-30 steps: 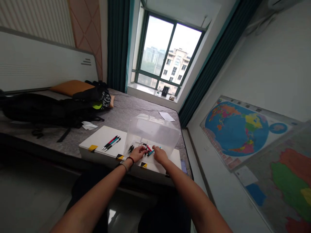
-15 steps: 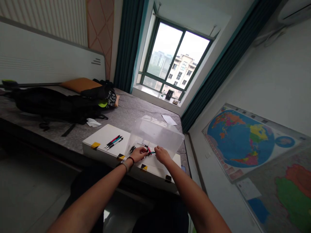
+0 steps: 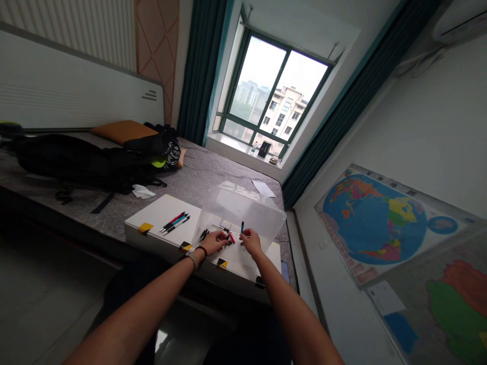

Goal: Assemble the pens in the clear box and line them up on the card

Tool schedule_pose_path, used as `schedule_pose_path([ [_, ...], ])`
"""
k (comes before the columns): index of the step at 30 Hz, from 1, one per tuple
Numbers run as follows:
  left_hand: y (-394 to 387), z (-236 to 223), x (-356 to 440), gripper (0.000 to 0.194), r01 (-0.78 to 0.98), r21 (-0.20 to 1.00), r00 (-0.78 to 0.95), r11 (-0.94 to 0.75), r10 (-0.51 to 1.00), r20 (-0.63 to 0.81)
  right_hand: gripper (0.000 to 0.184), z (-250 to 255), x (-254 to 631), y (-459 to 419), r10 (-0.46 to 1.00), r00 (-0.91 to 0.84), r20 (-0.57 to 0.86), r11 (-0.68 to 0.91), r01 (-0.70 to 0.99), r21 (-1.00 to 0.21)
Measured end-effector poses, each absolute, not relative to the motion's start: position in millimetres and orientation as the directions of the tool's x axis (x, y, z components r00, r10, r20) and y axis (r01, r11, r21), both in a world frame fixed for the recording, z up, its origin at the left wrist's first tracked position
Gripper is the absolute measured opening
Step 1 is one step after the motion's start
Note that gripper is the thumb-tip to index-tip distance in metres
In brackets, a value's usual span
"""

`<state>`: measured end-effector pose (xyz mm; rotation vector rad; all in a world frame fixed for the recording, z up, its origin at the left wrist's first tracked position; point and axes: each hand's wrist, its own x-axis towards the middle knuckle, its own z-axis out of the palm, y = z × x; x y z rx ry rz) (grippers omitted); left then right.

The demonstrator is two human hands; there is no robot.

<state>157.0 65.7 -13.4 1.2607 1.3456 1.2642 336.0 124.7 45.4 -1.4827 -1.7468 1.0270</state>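
Over the box [image 3: 148, 215], the right hand [image 3: 251, 242] holds a pen [image 3: 242, 227] (now upright).

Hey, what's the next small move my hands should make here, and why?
Probably bring the dark teal piece in your right hand over to your left hand. The piece is held upright, apart from the left hand, which is at a cluster of small parts, while finished-looking pens lie side by side on the white box.
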Motion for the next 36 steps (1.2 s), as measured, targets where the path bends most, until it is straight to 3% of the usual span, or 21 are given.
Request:
schedule_pose_path([
  [2, 65.3, -13.1, 156.7, 0.04, 0.114, 0.993, -0.097, -0.031, 0.994, 0.042, 0.016, 39.6, 335.4, 124.2, 0.979, -0.123, -0.162, -0.132, 0.218, -0.967],
  [4, 65.2, -13.2, 156.4, 0.04, 0.125, 0.992, -0.095, -0.031, 0.995, 0.043, 0.02, 36.3, 336.0, 122.6, 0.961, -0.116, -0.25, -0.252, -0.003, -0.968],
  [9, 67.3, -15.7, 156.6, 0.038, 0.119, 0.992, -0.098, -0.047, 0.993, 0.059, 0.019, 37.6, 339.8, 120.0, 0.908, -0.172, -0.382, -0.415, -0.239, -0.878],
  [13, 67.9, -16.3, 157.2, 0.037, 0.101, 0.994, -0.097, -0.033, 0.994, 0.043, 0.014, 38.8, 341.3, 119.0, 0.884, -0.243, -0.399, -0.461, -0.311, -0.831],
  [25, 60.7, -4.1, 157.1, 0.039, 0.072, 0.996, -0.049, -0.054, 0.997, 0.058, 0.009, 38.2, 336.7, 117.1, 0.848, -0.232, -0.476, -0.529, -0.41, -0.743],
  [36, 57.7, -0.8, 154.1, 0.038, 0.149, 0.986, -0.001, -0.07, 0.997, 0.071, 0.005, 48.7, 333.0, 121.5, 0.878, -0.23, -0.42, -0.478, -0.474, -0.739],
])
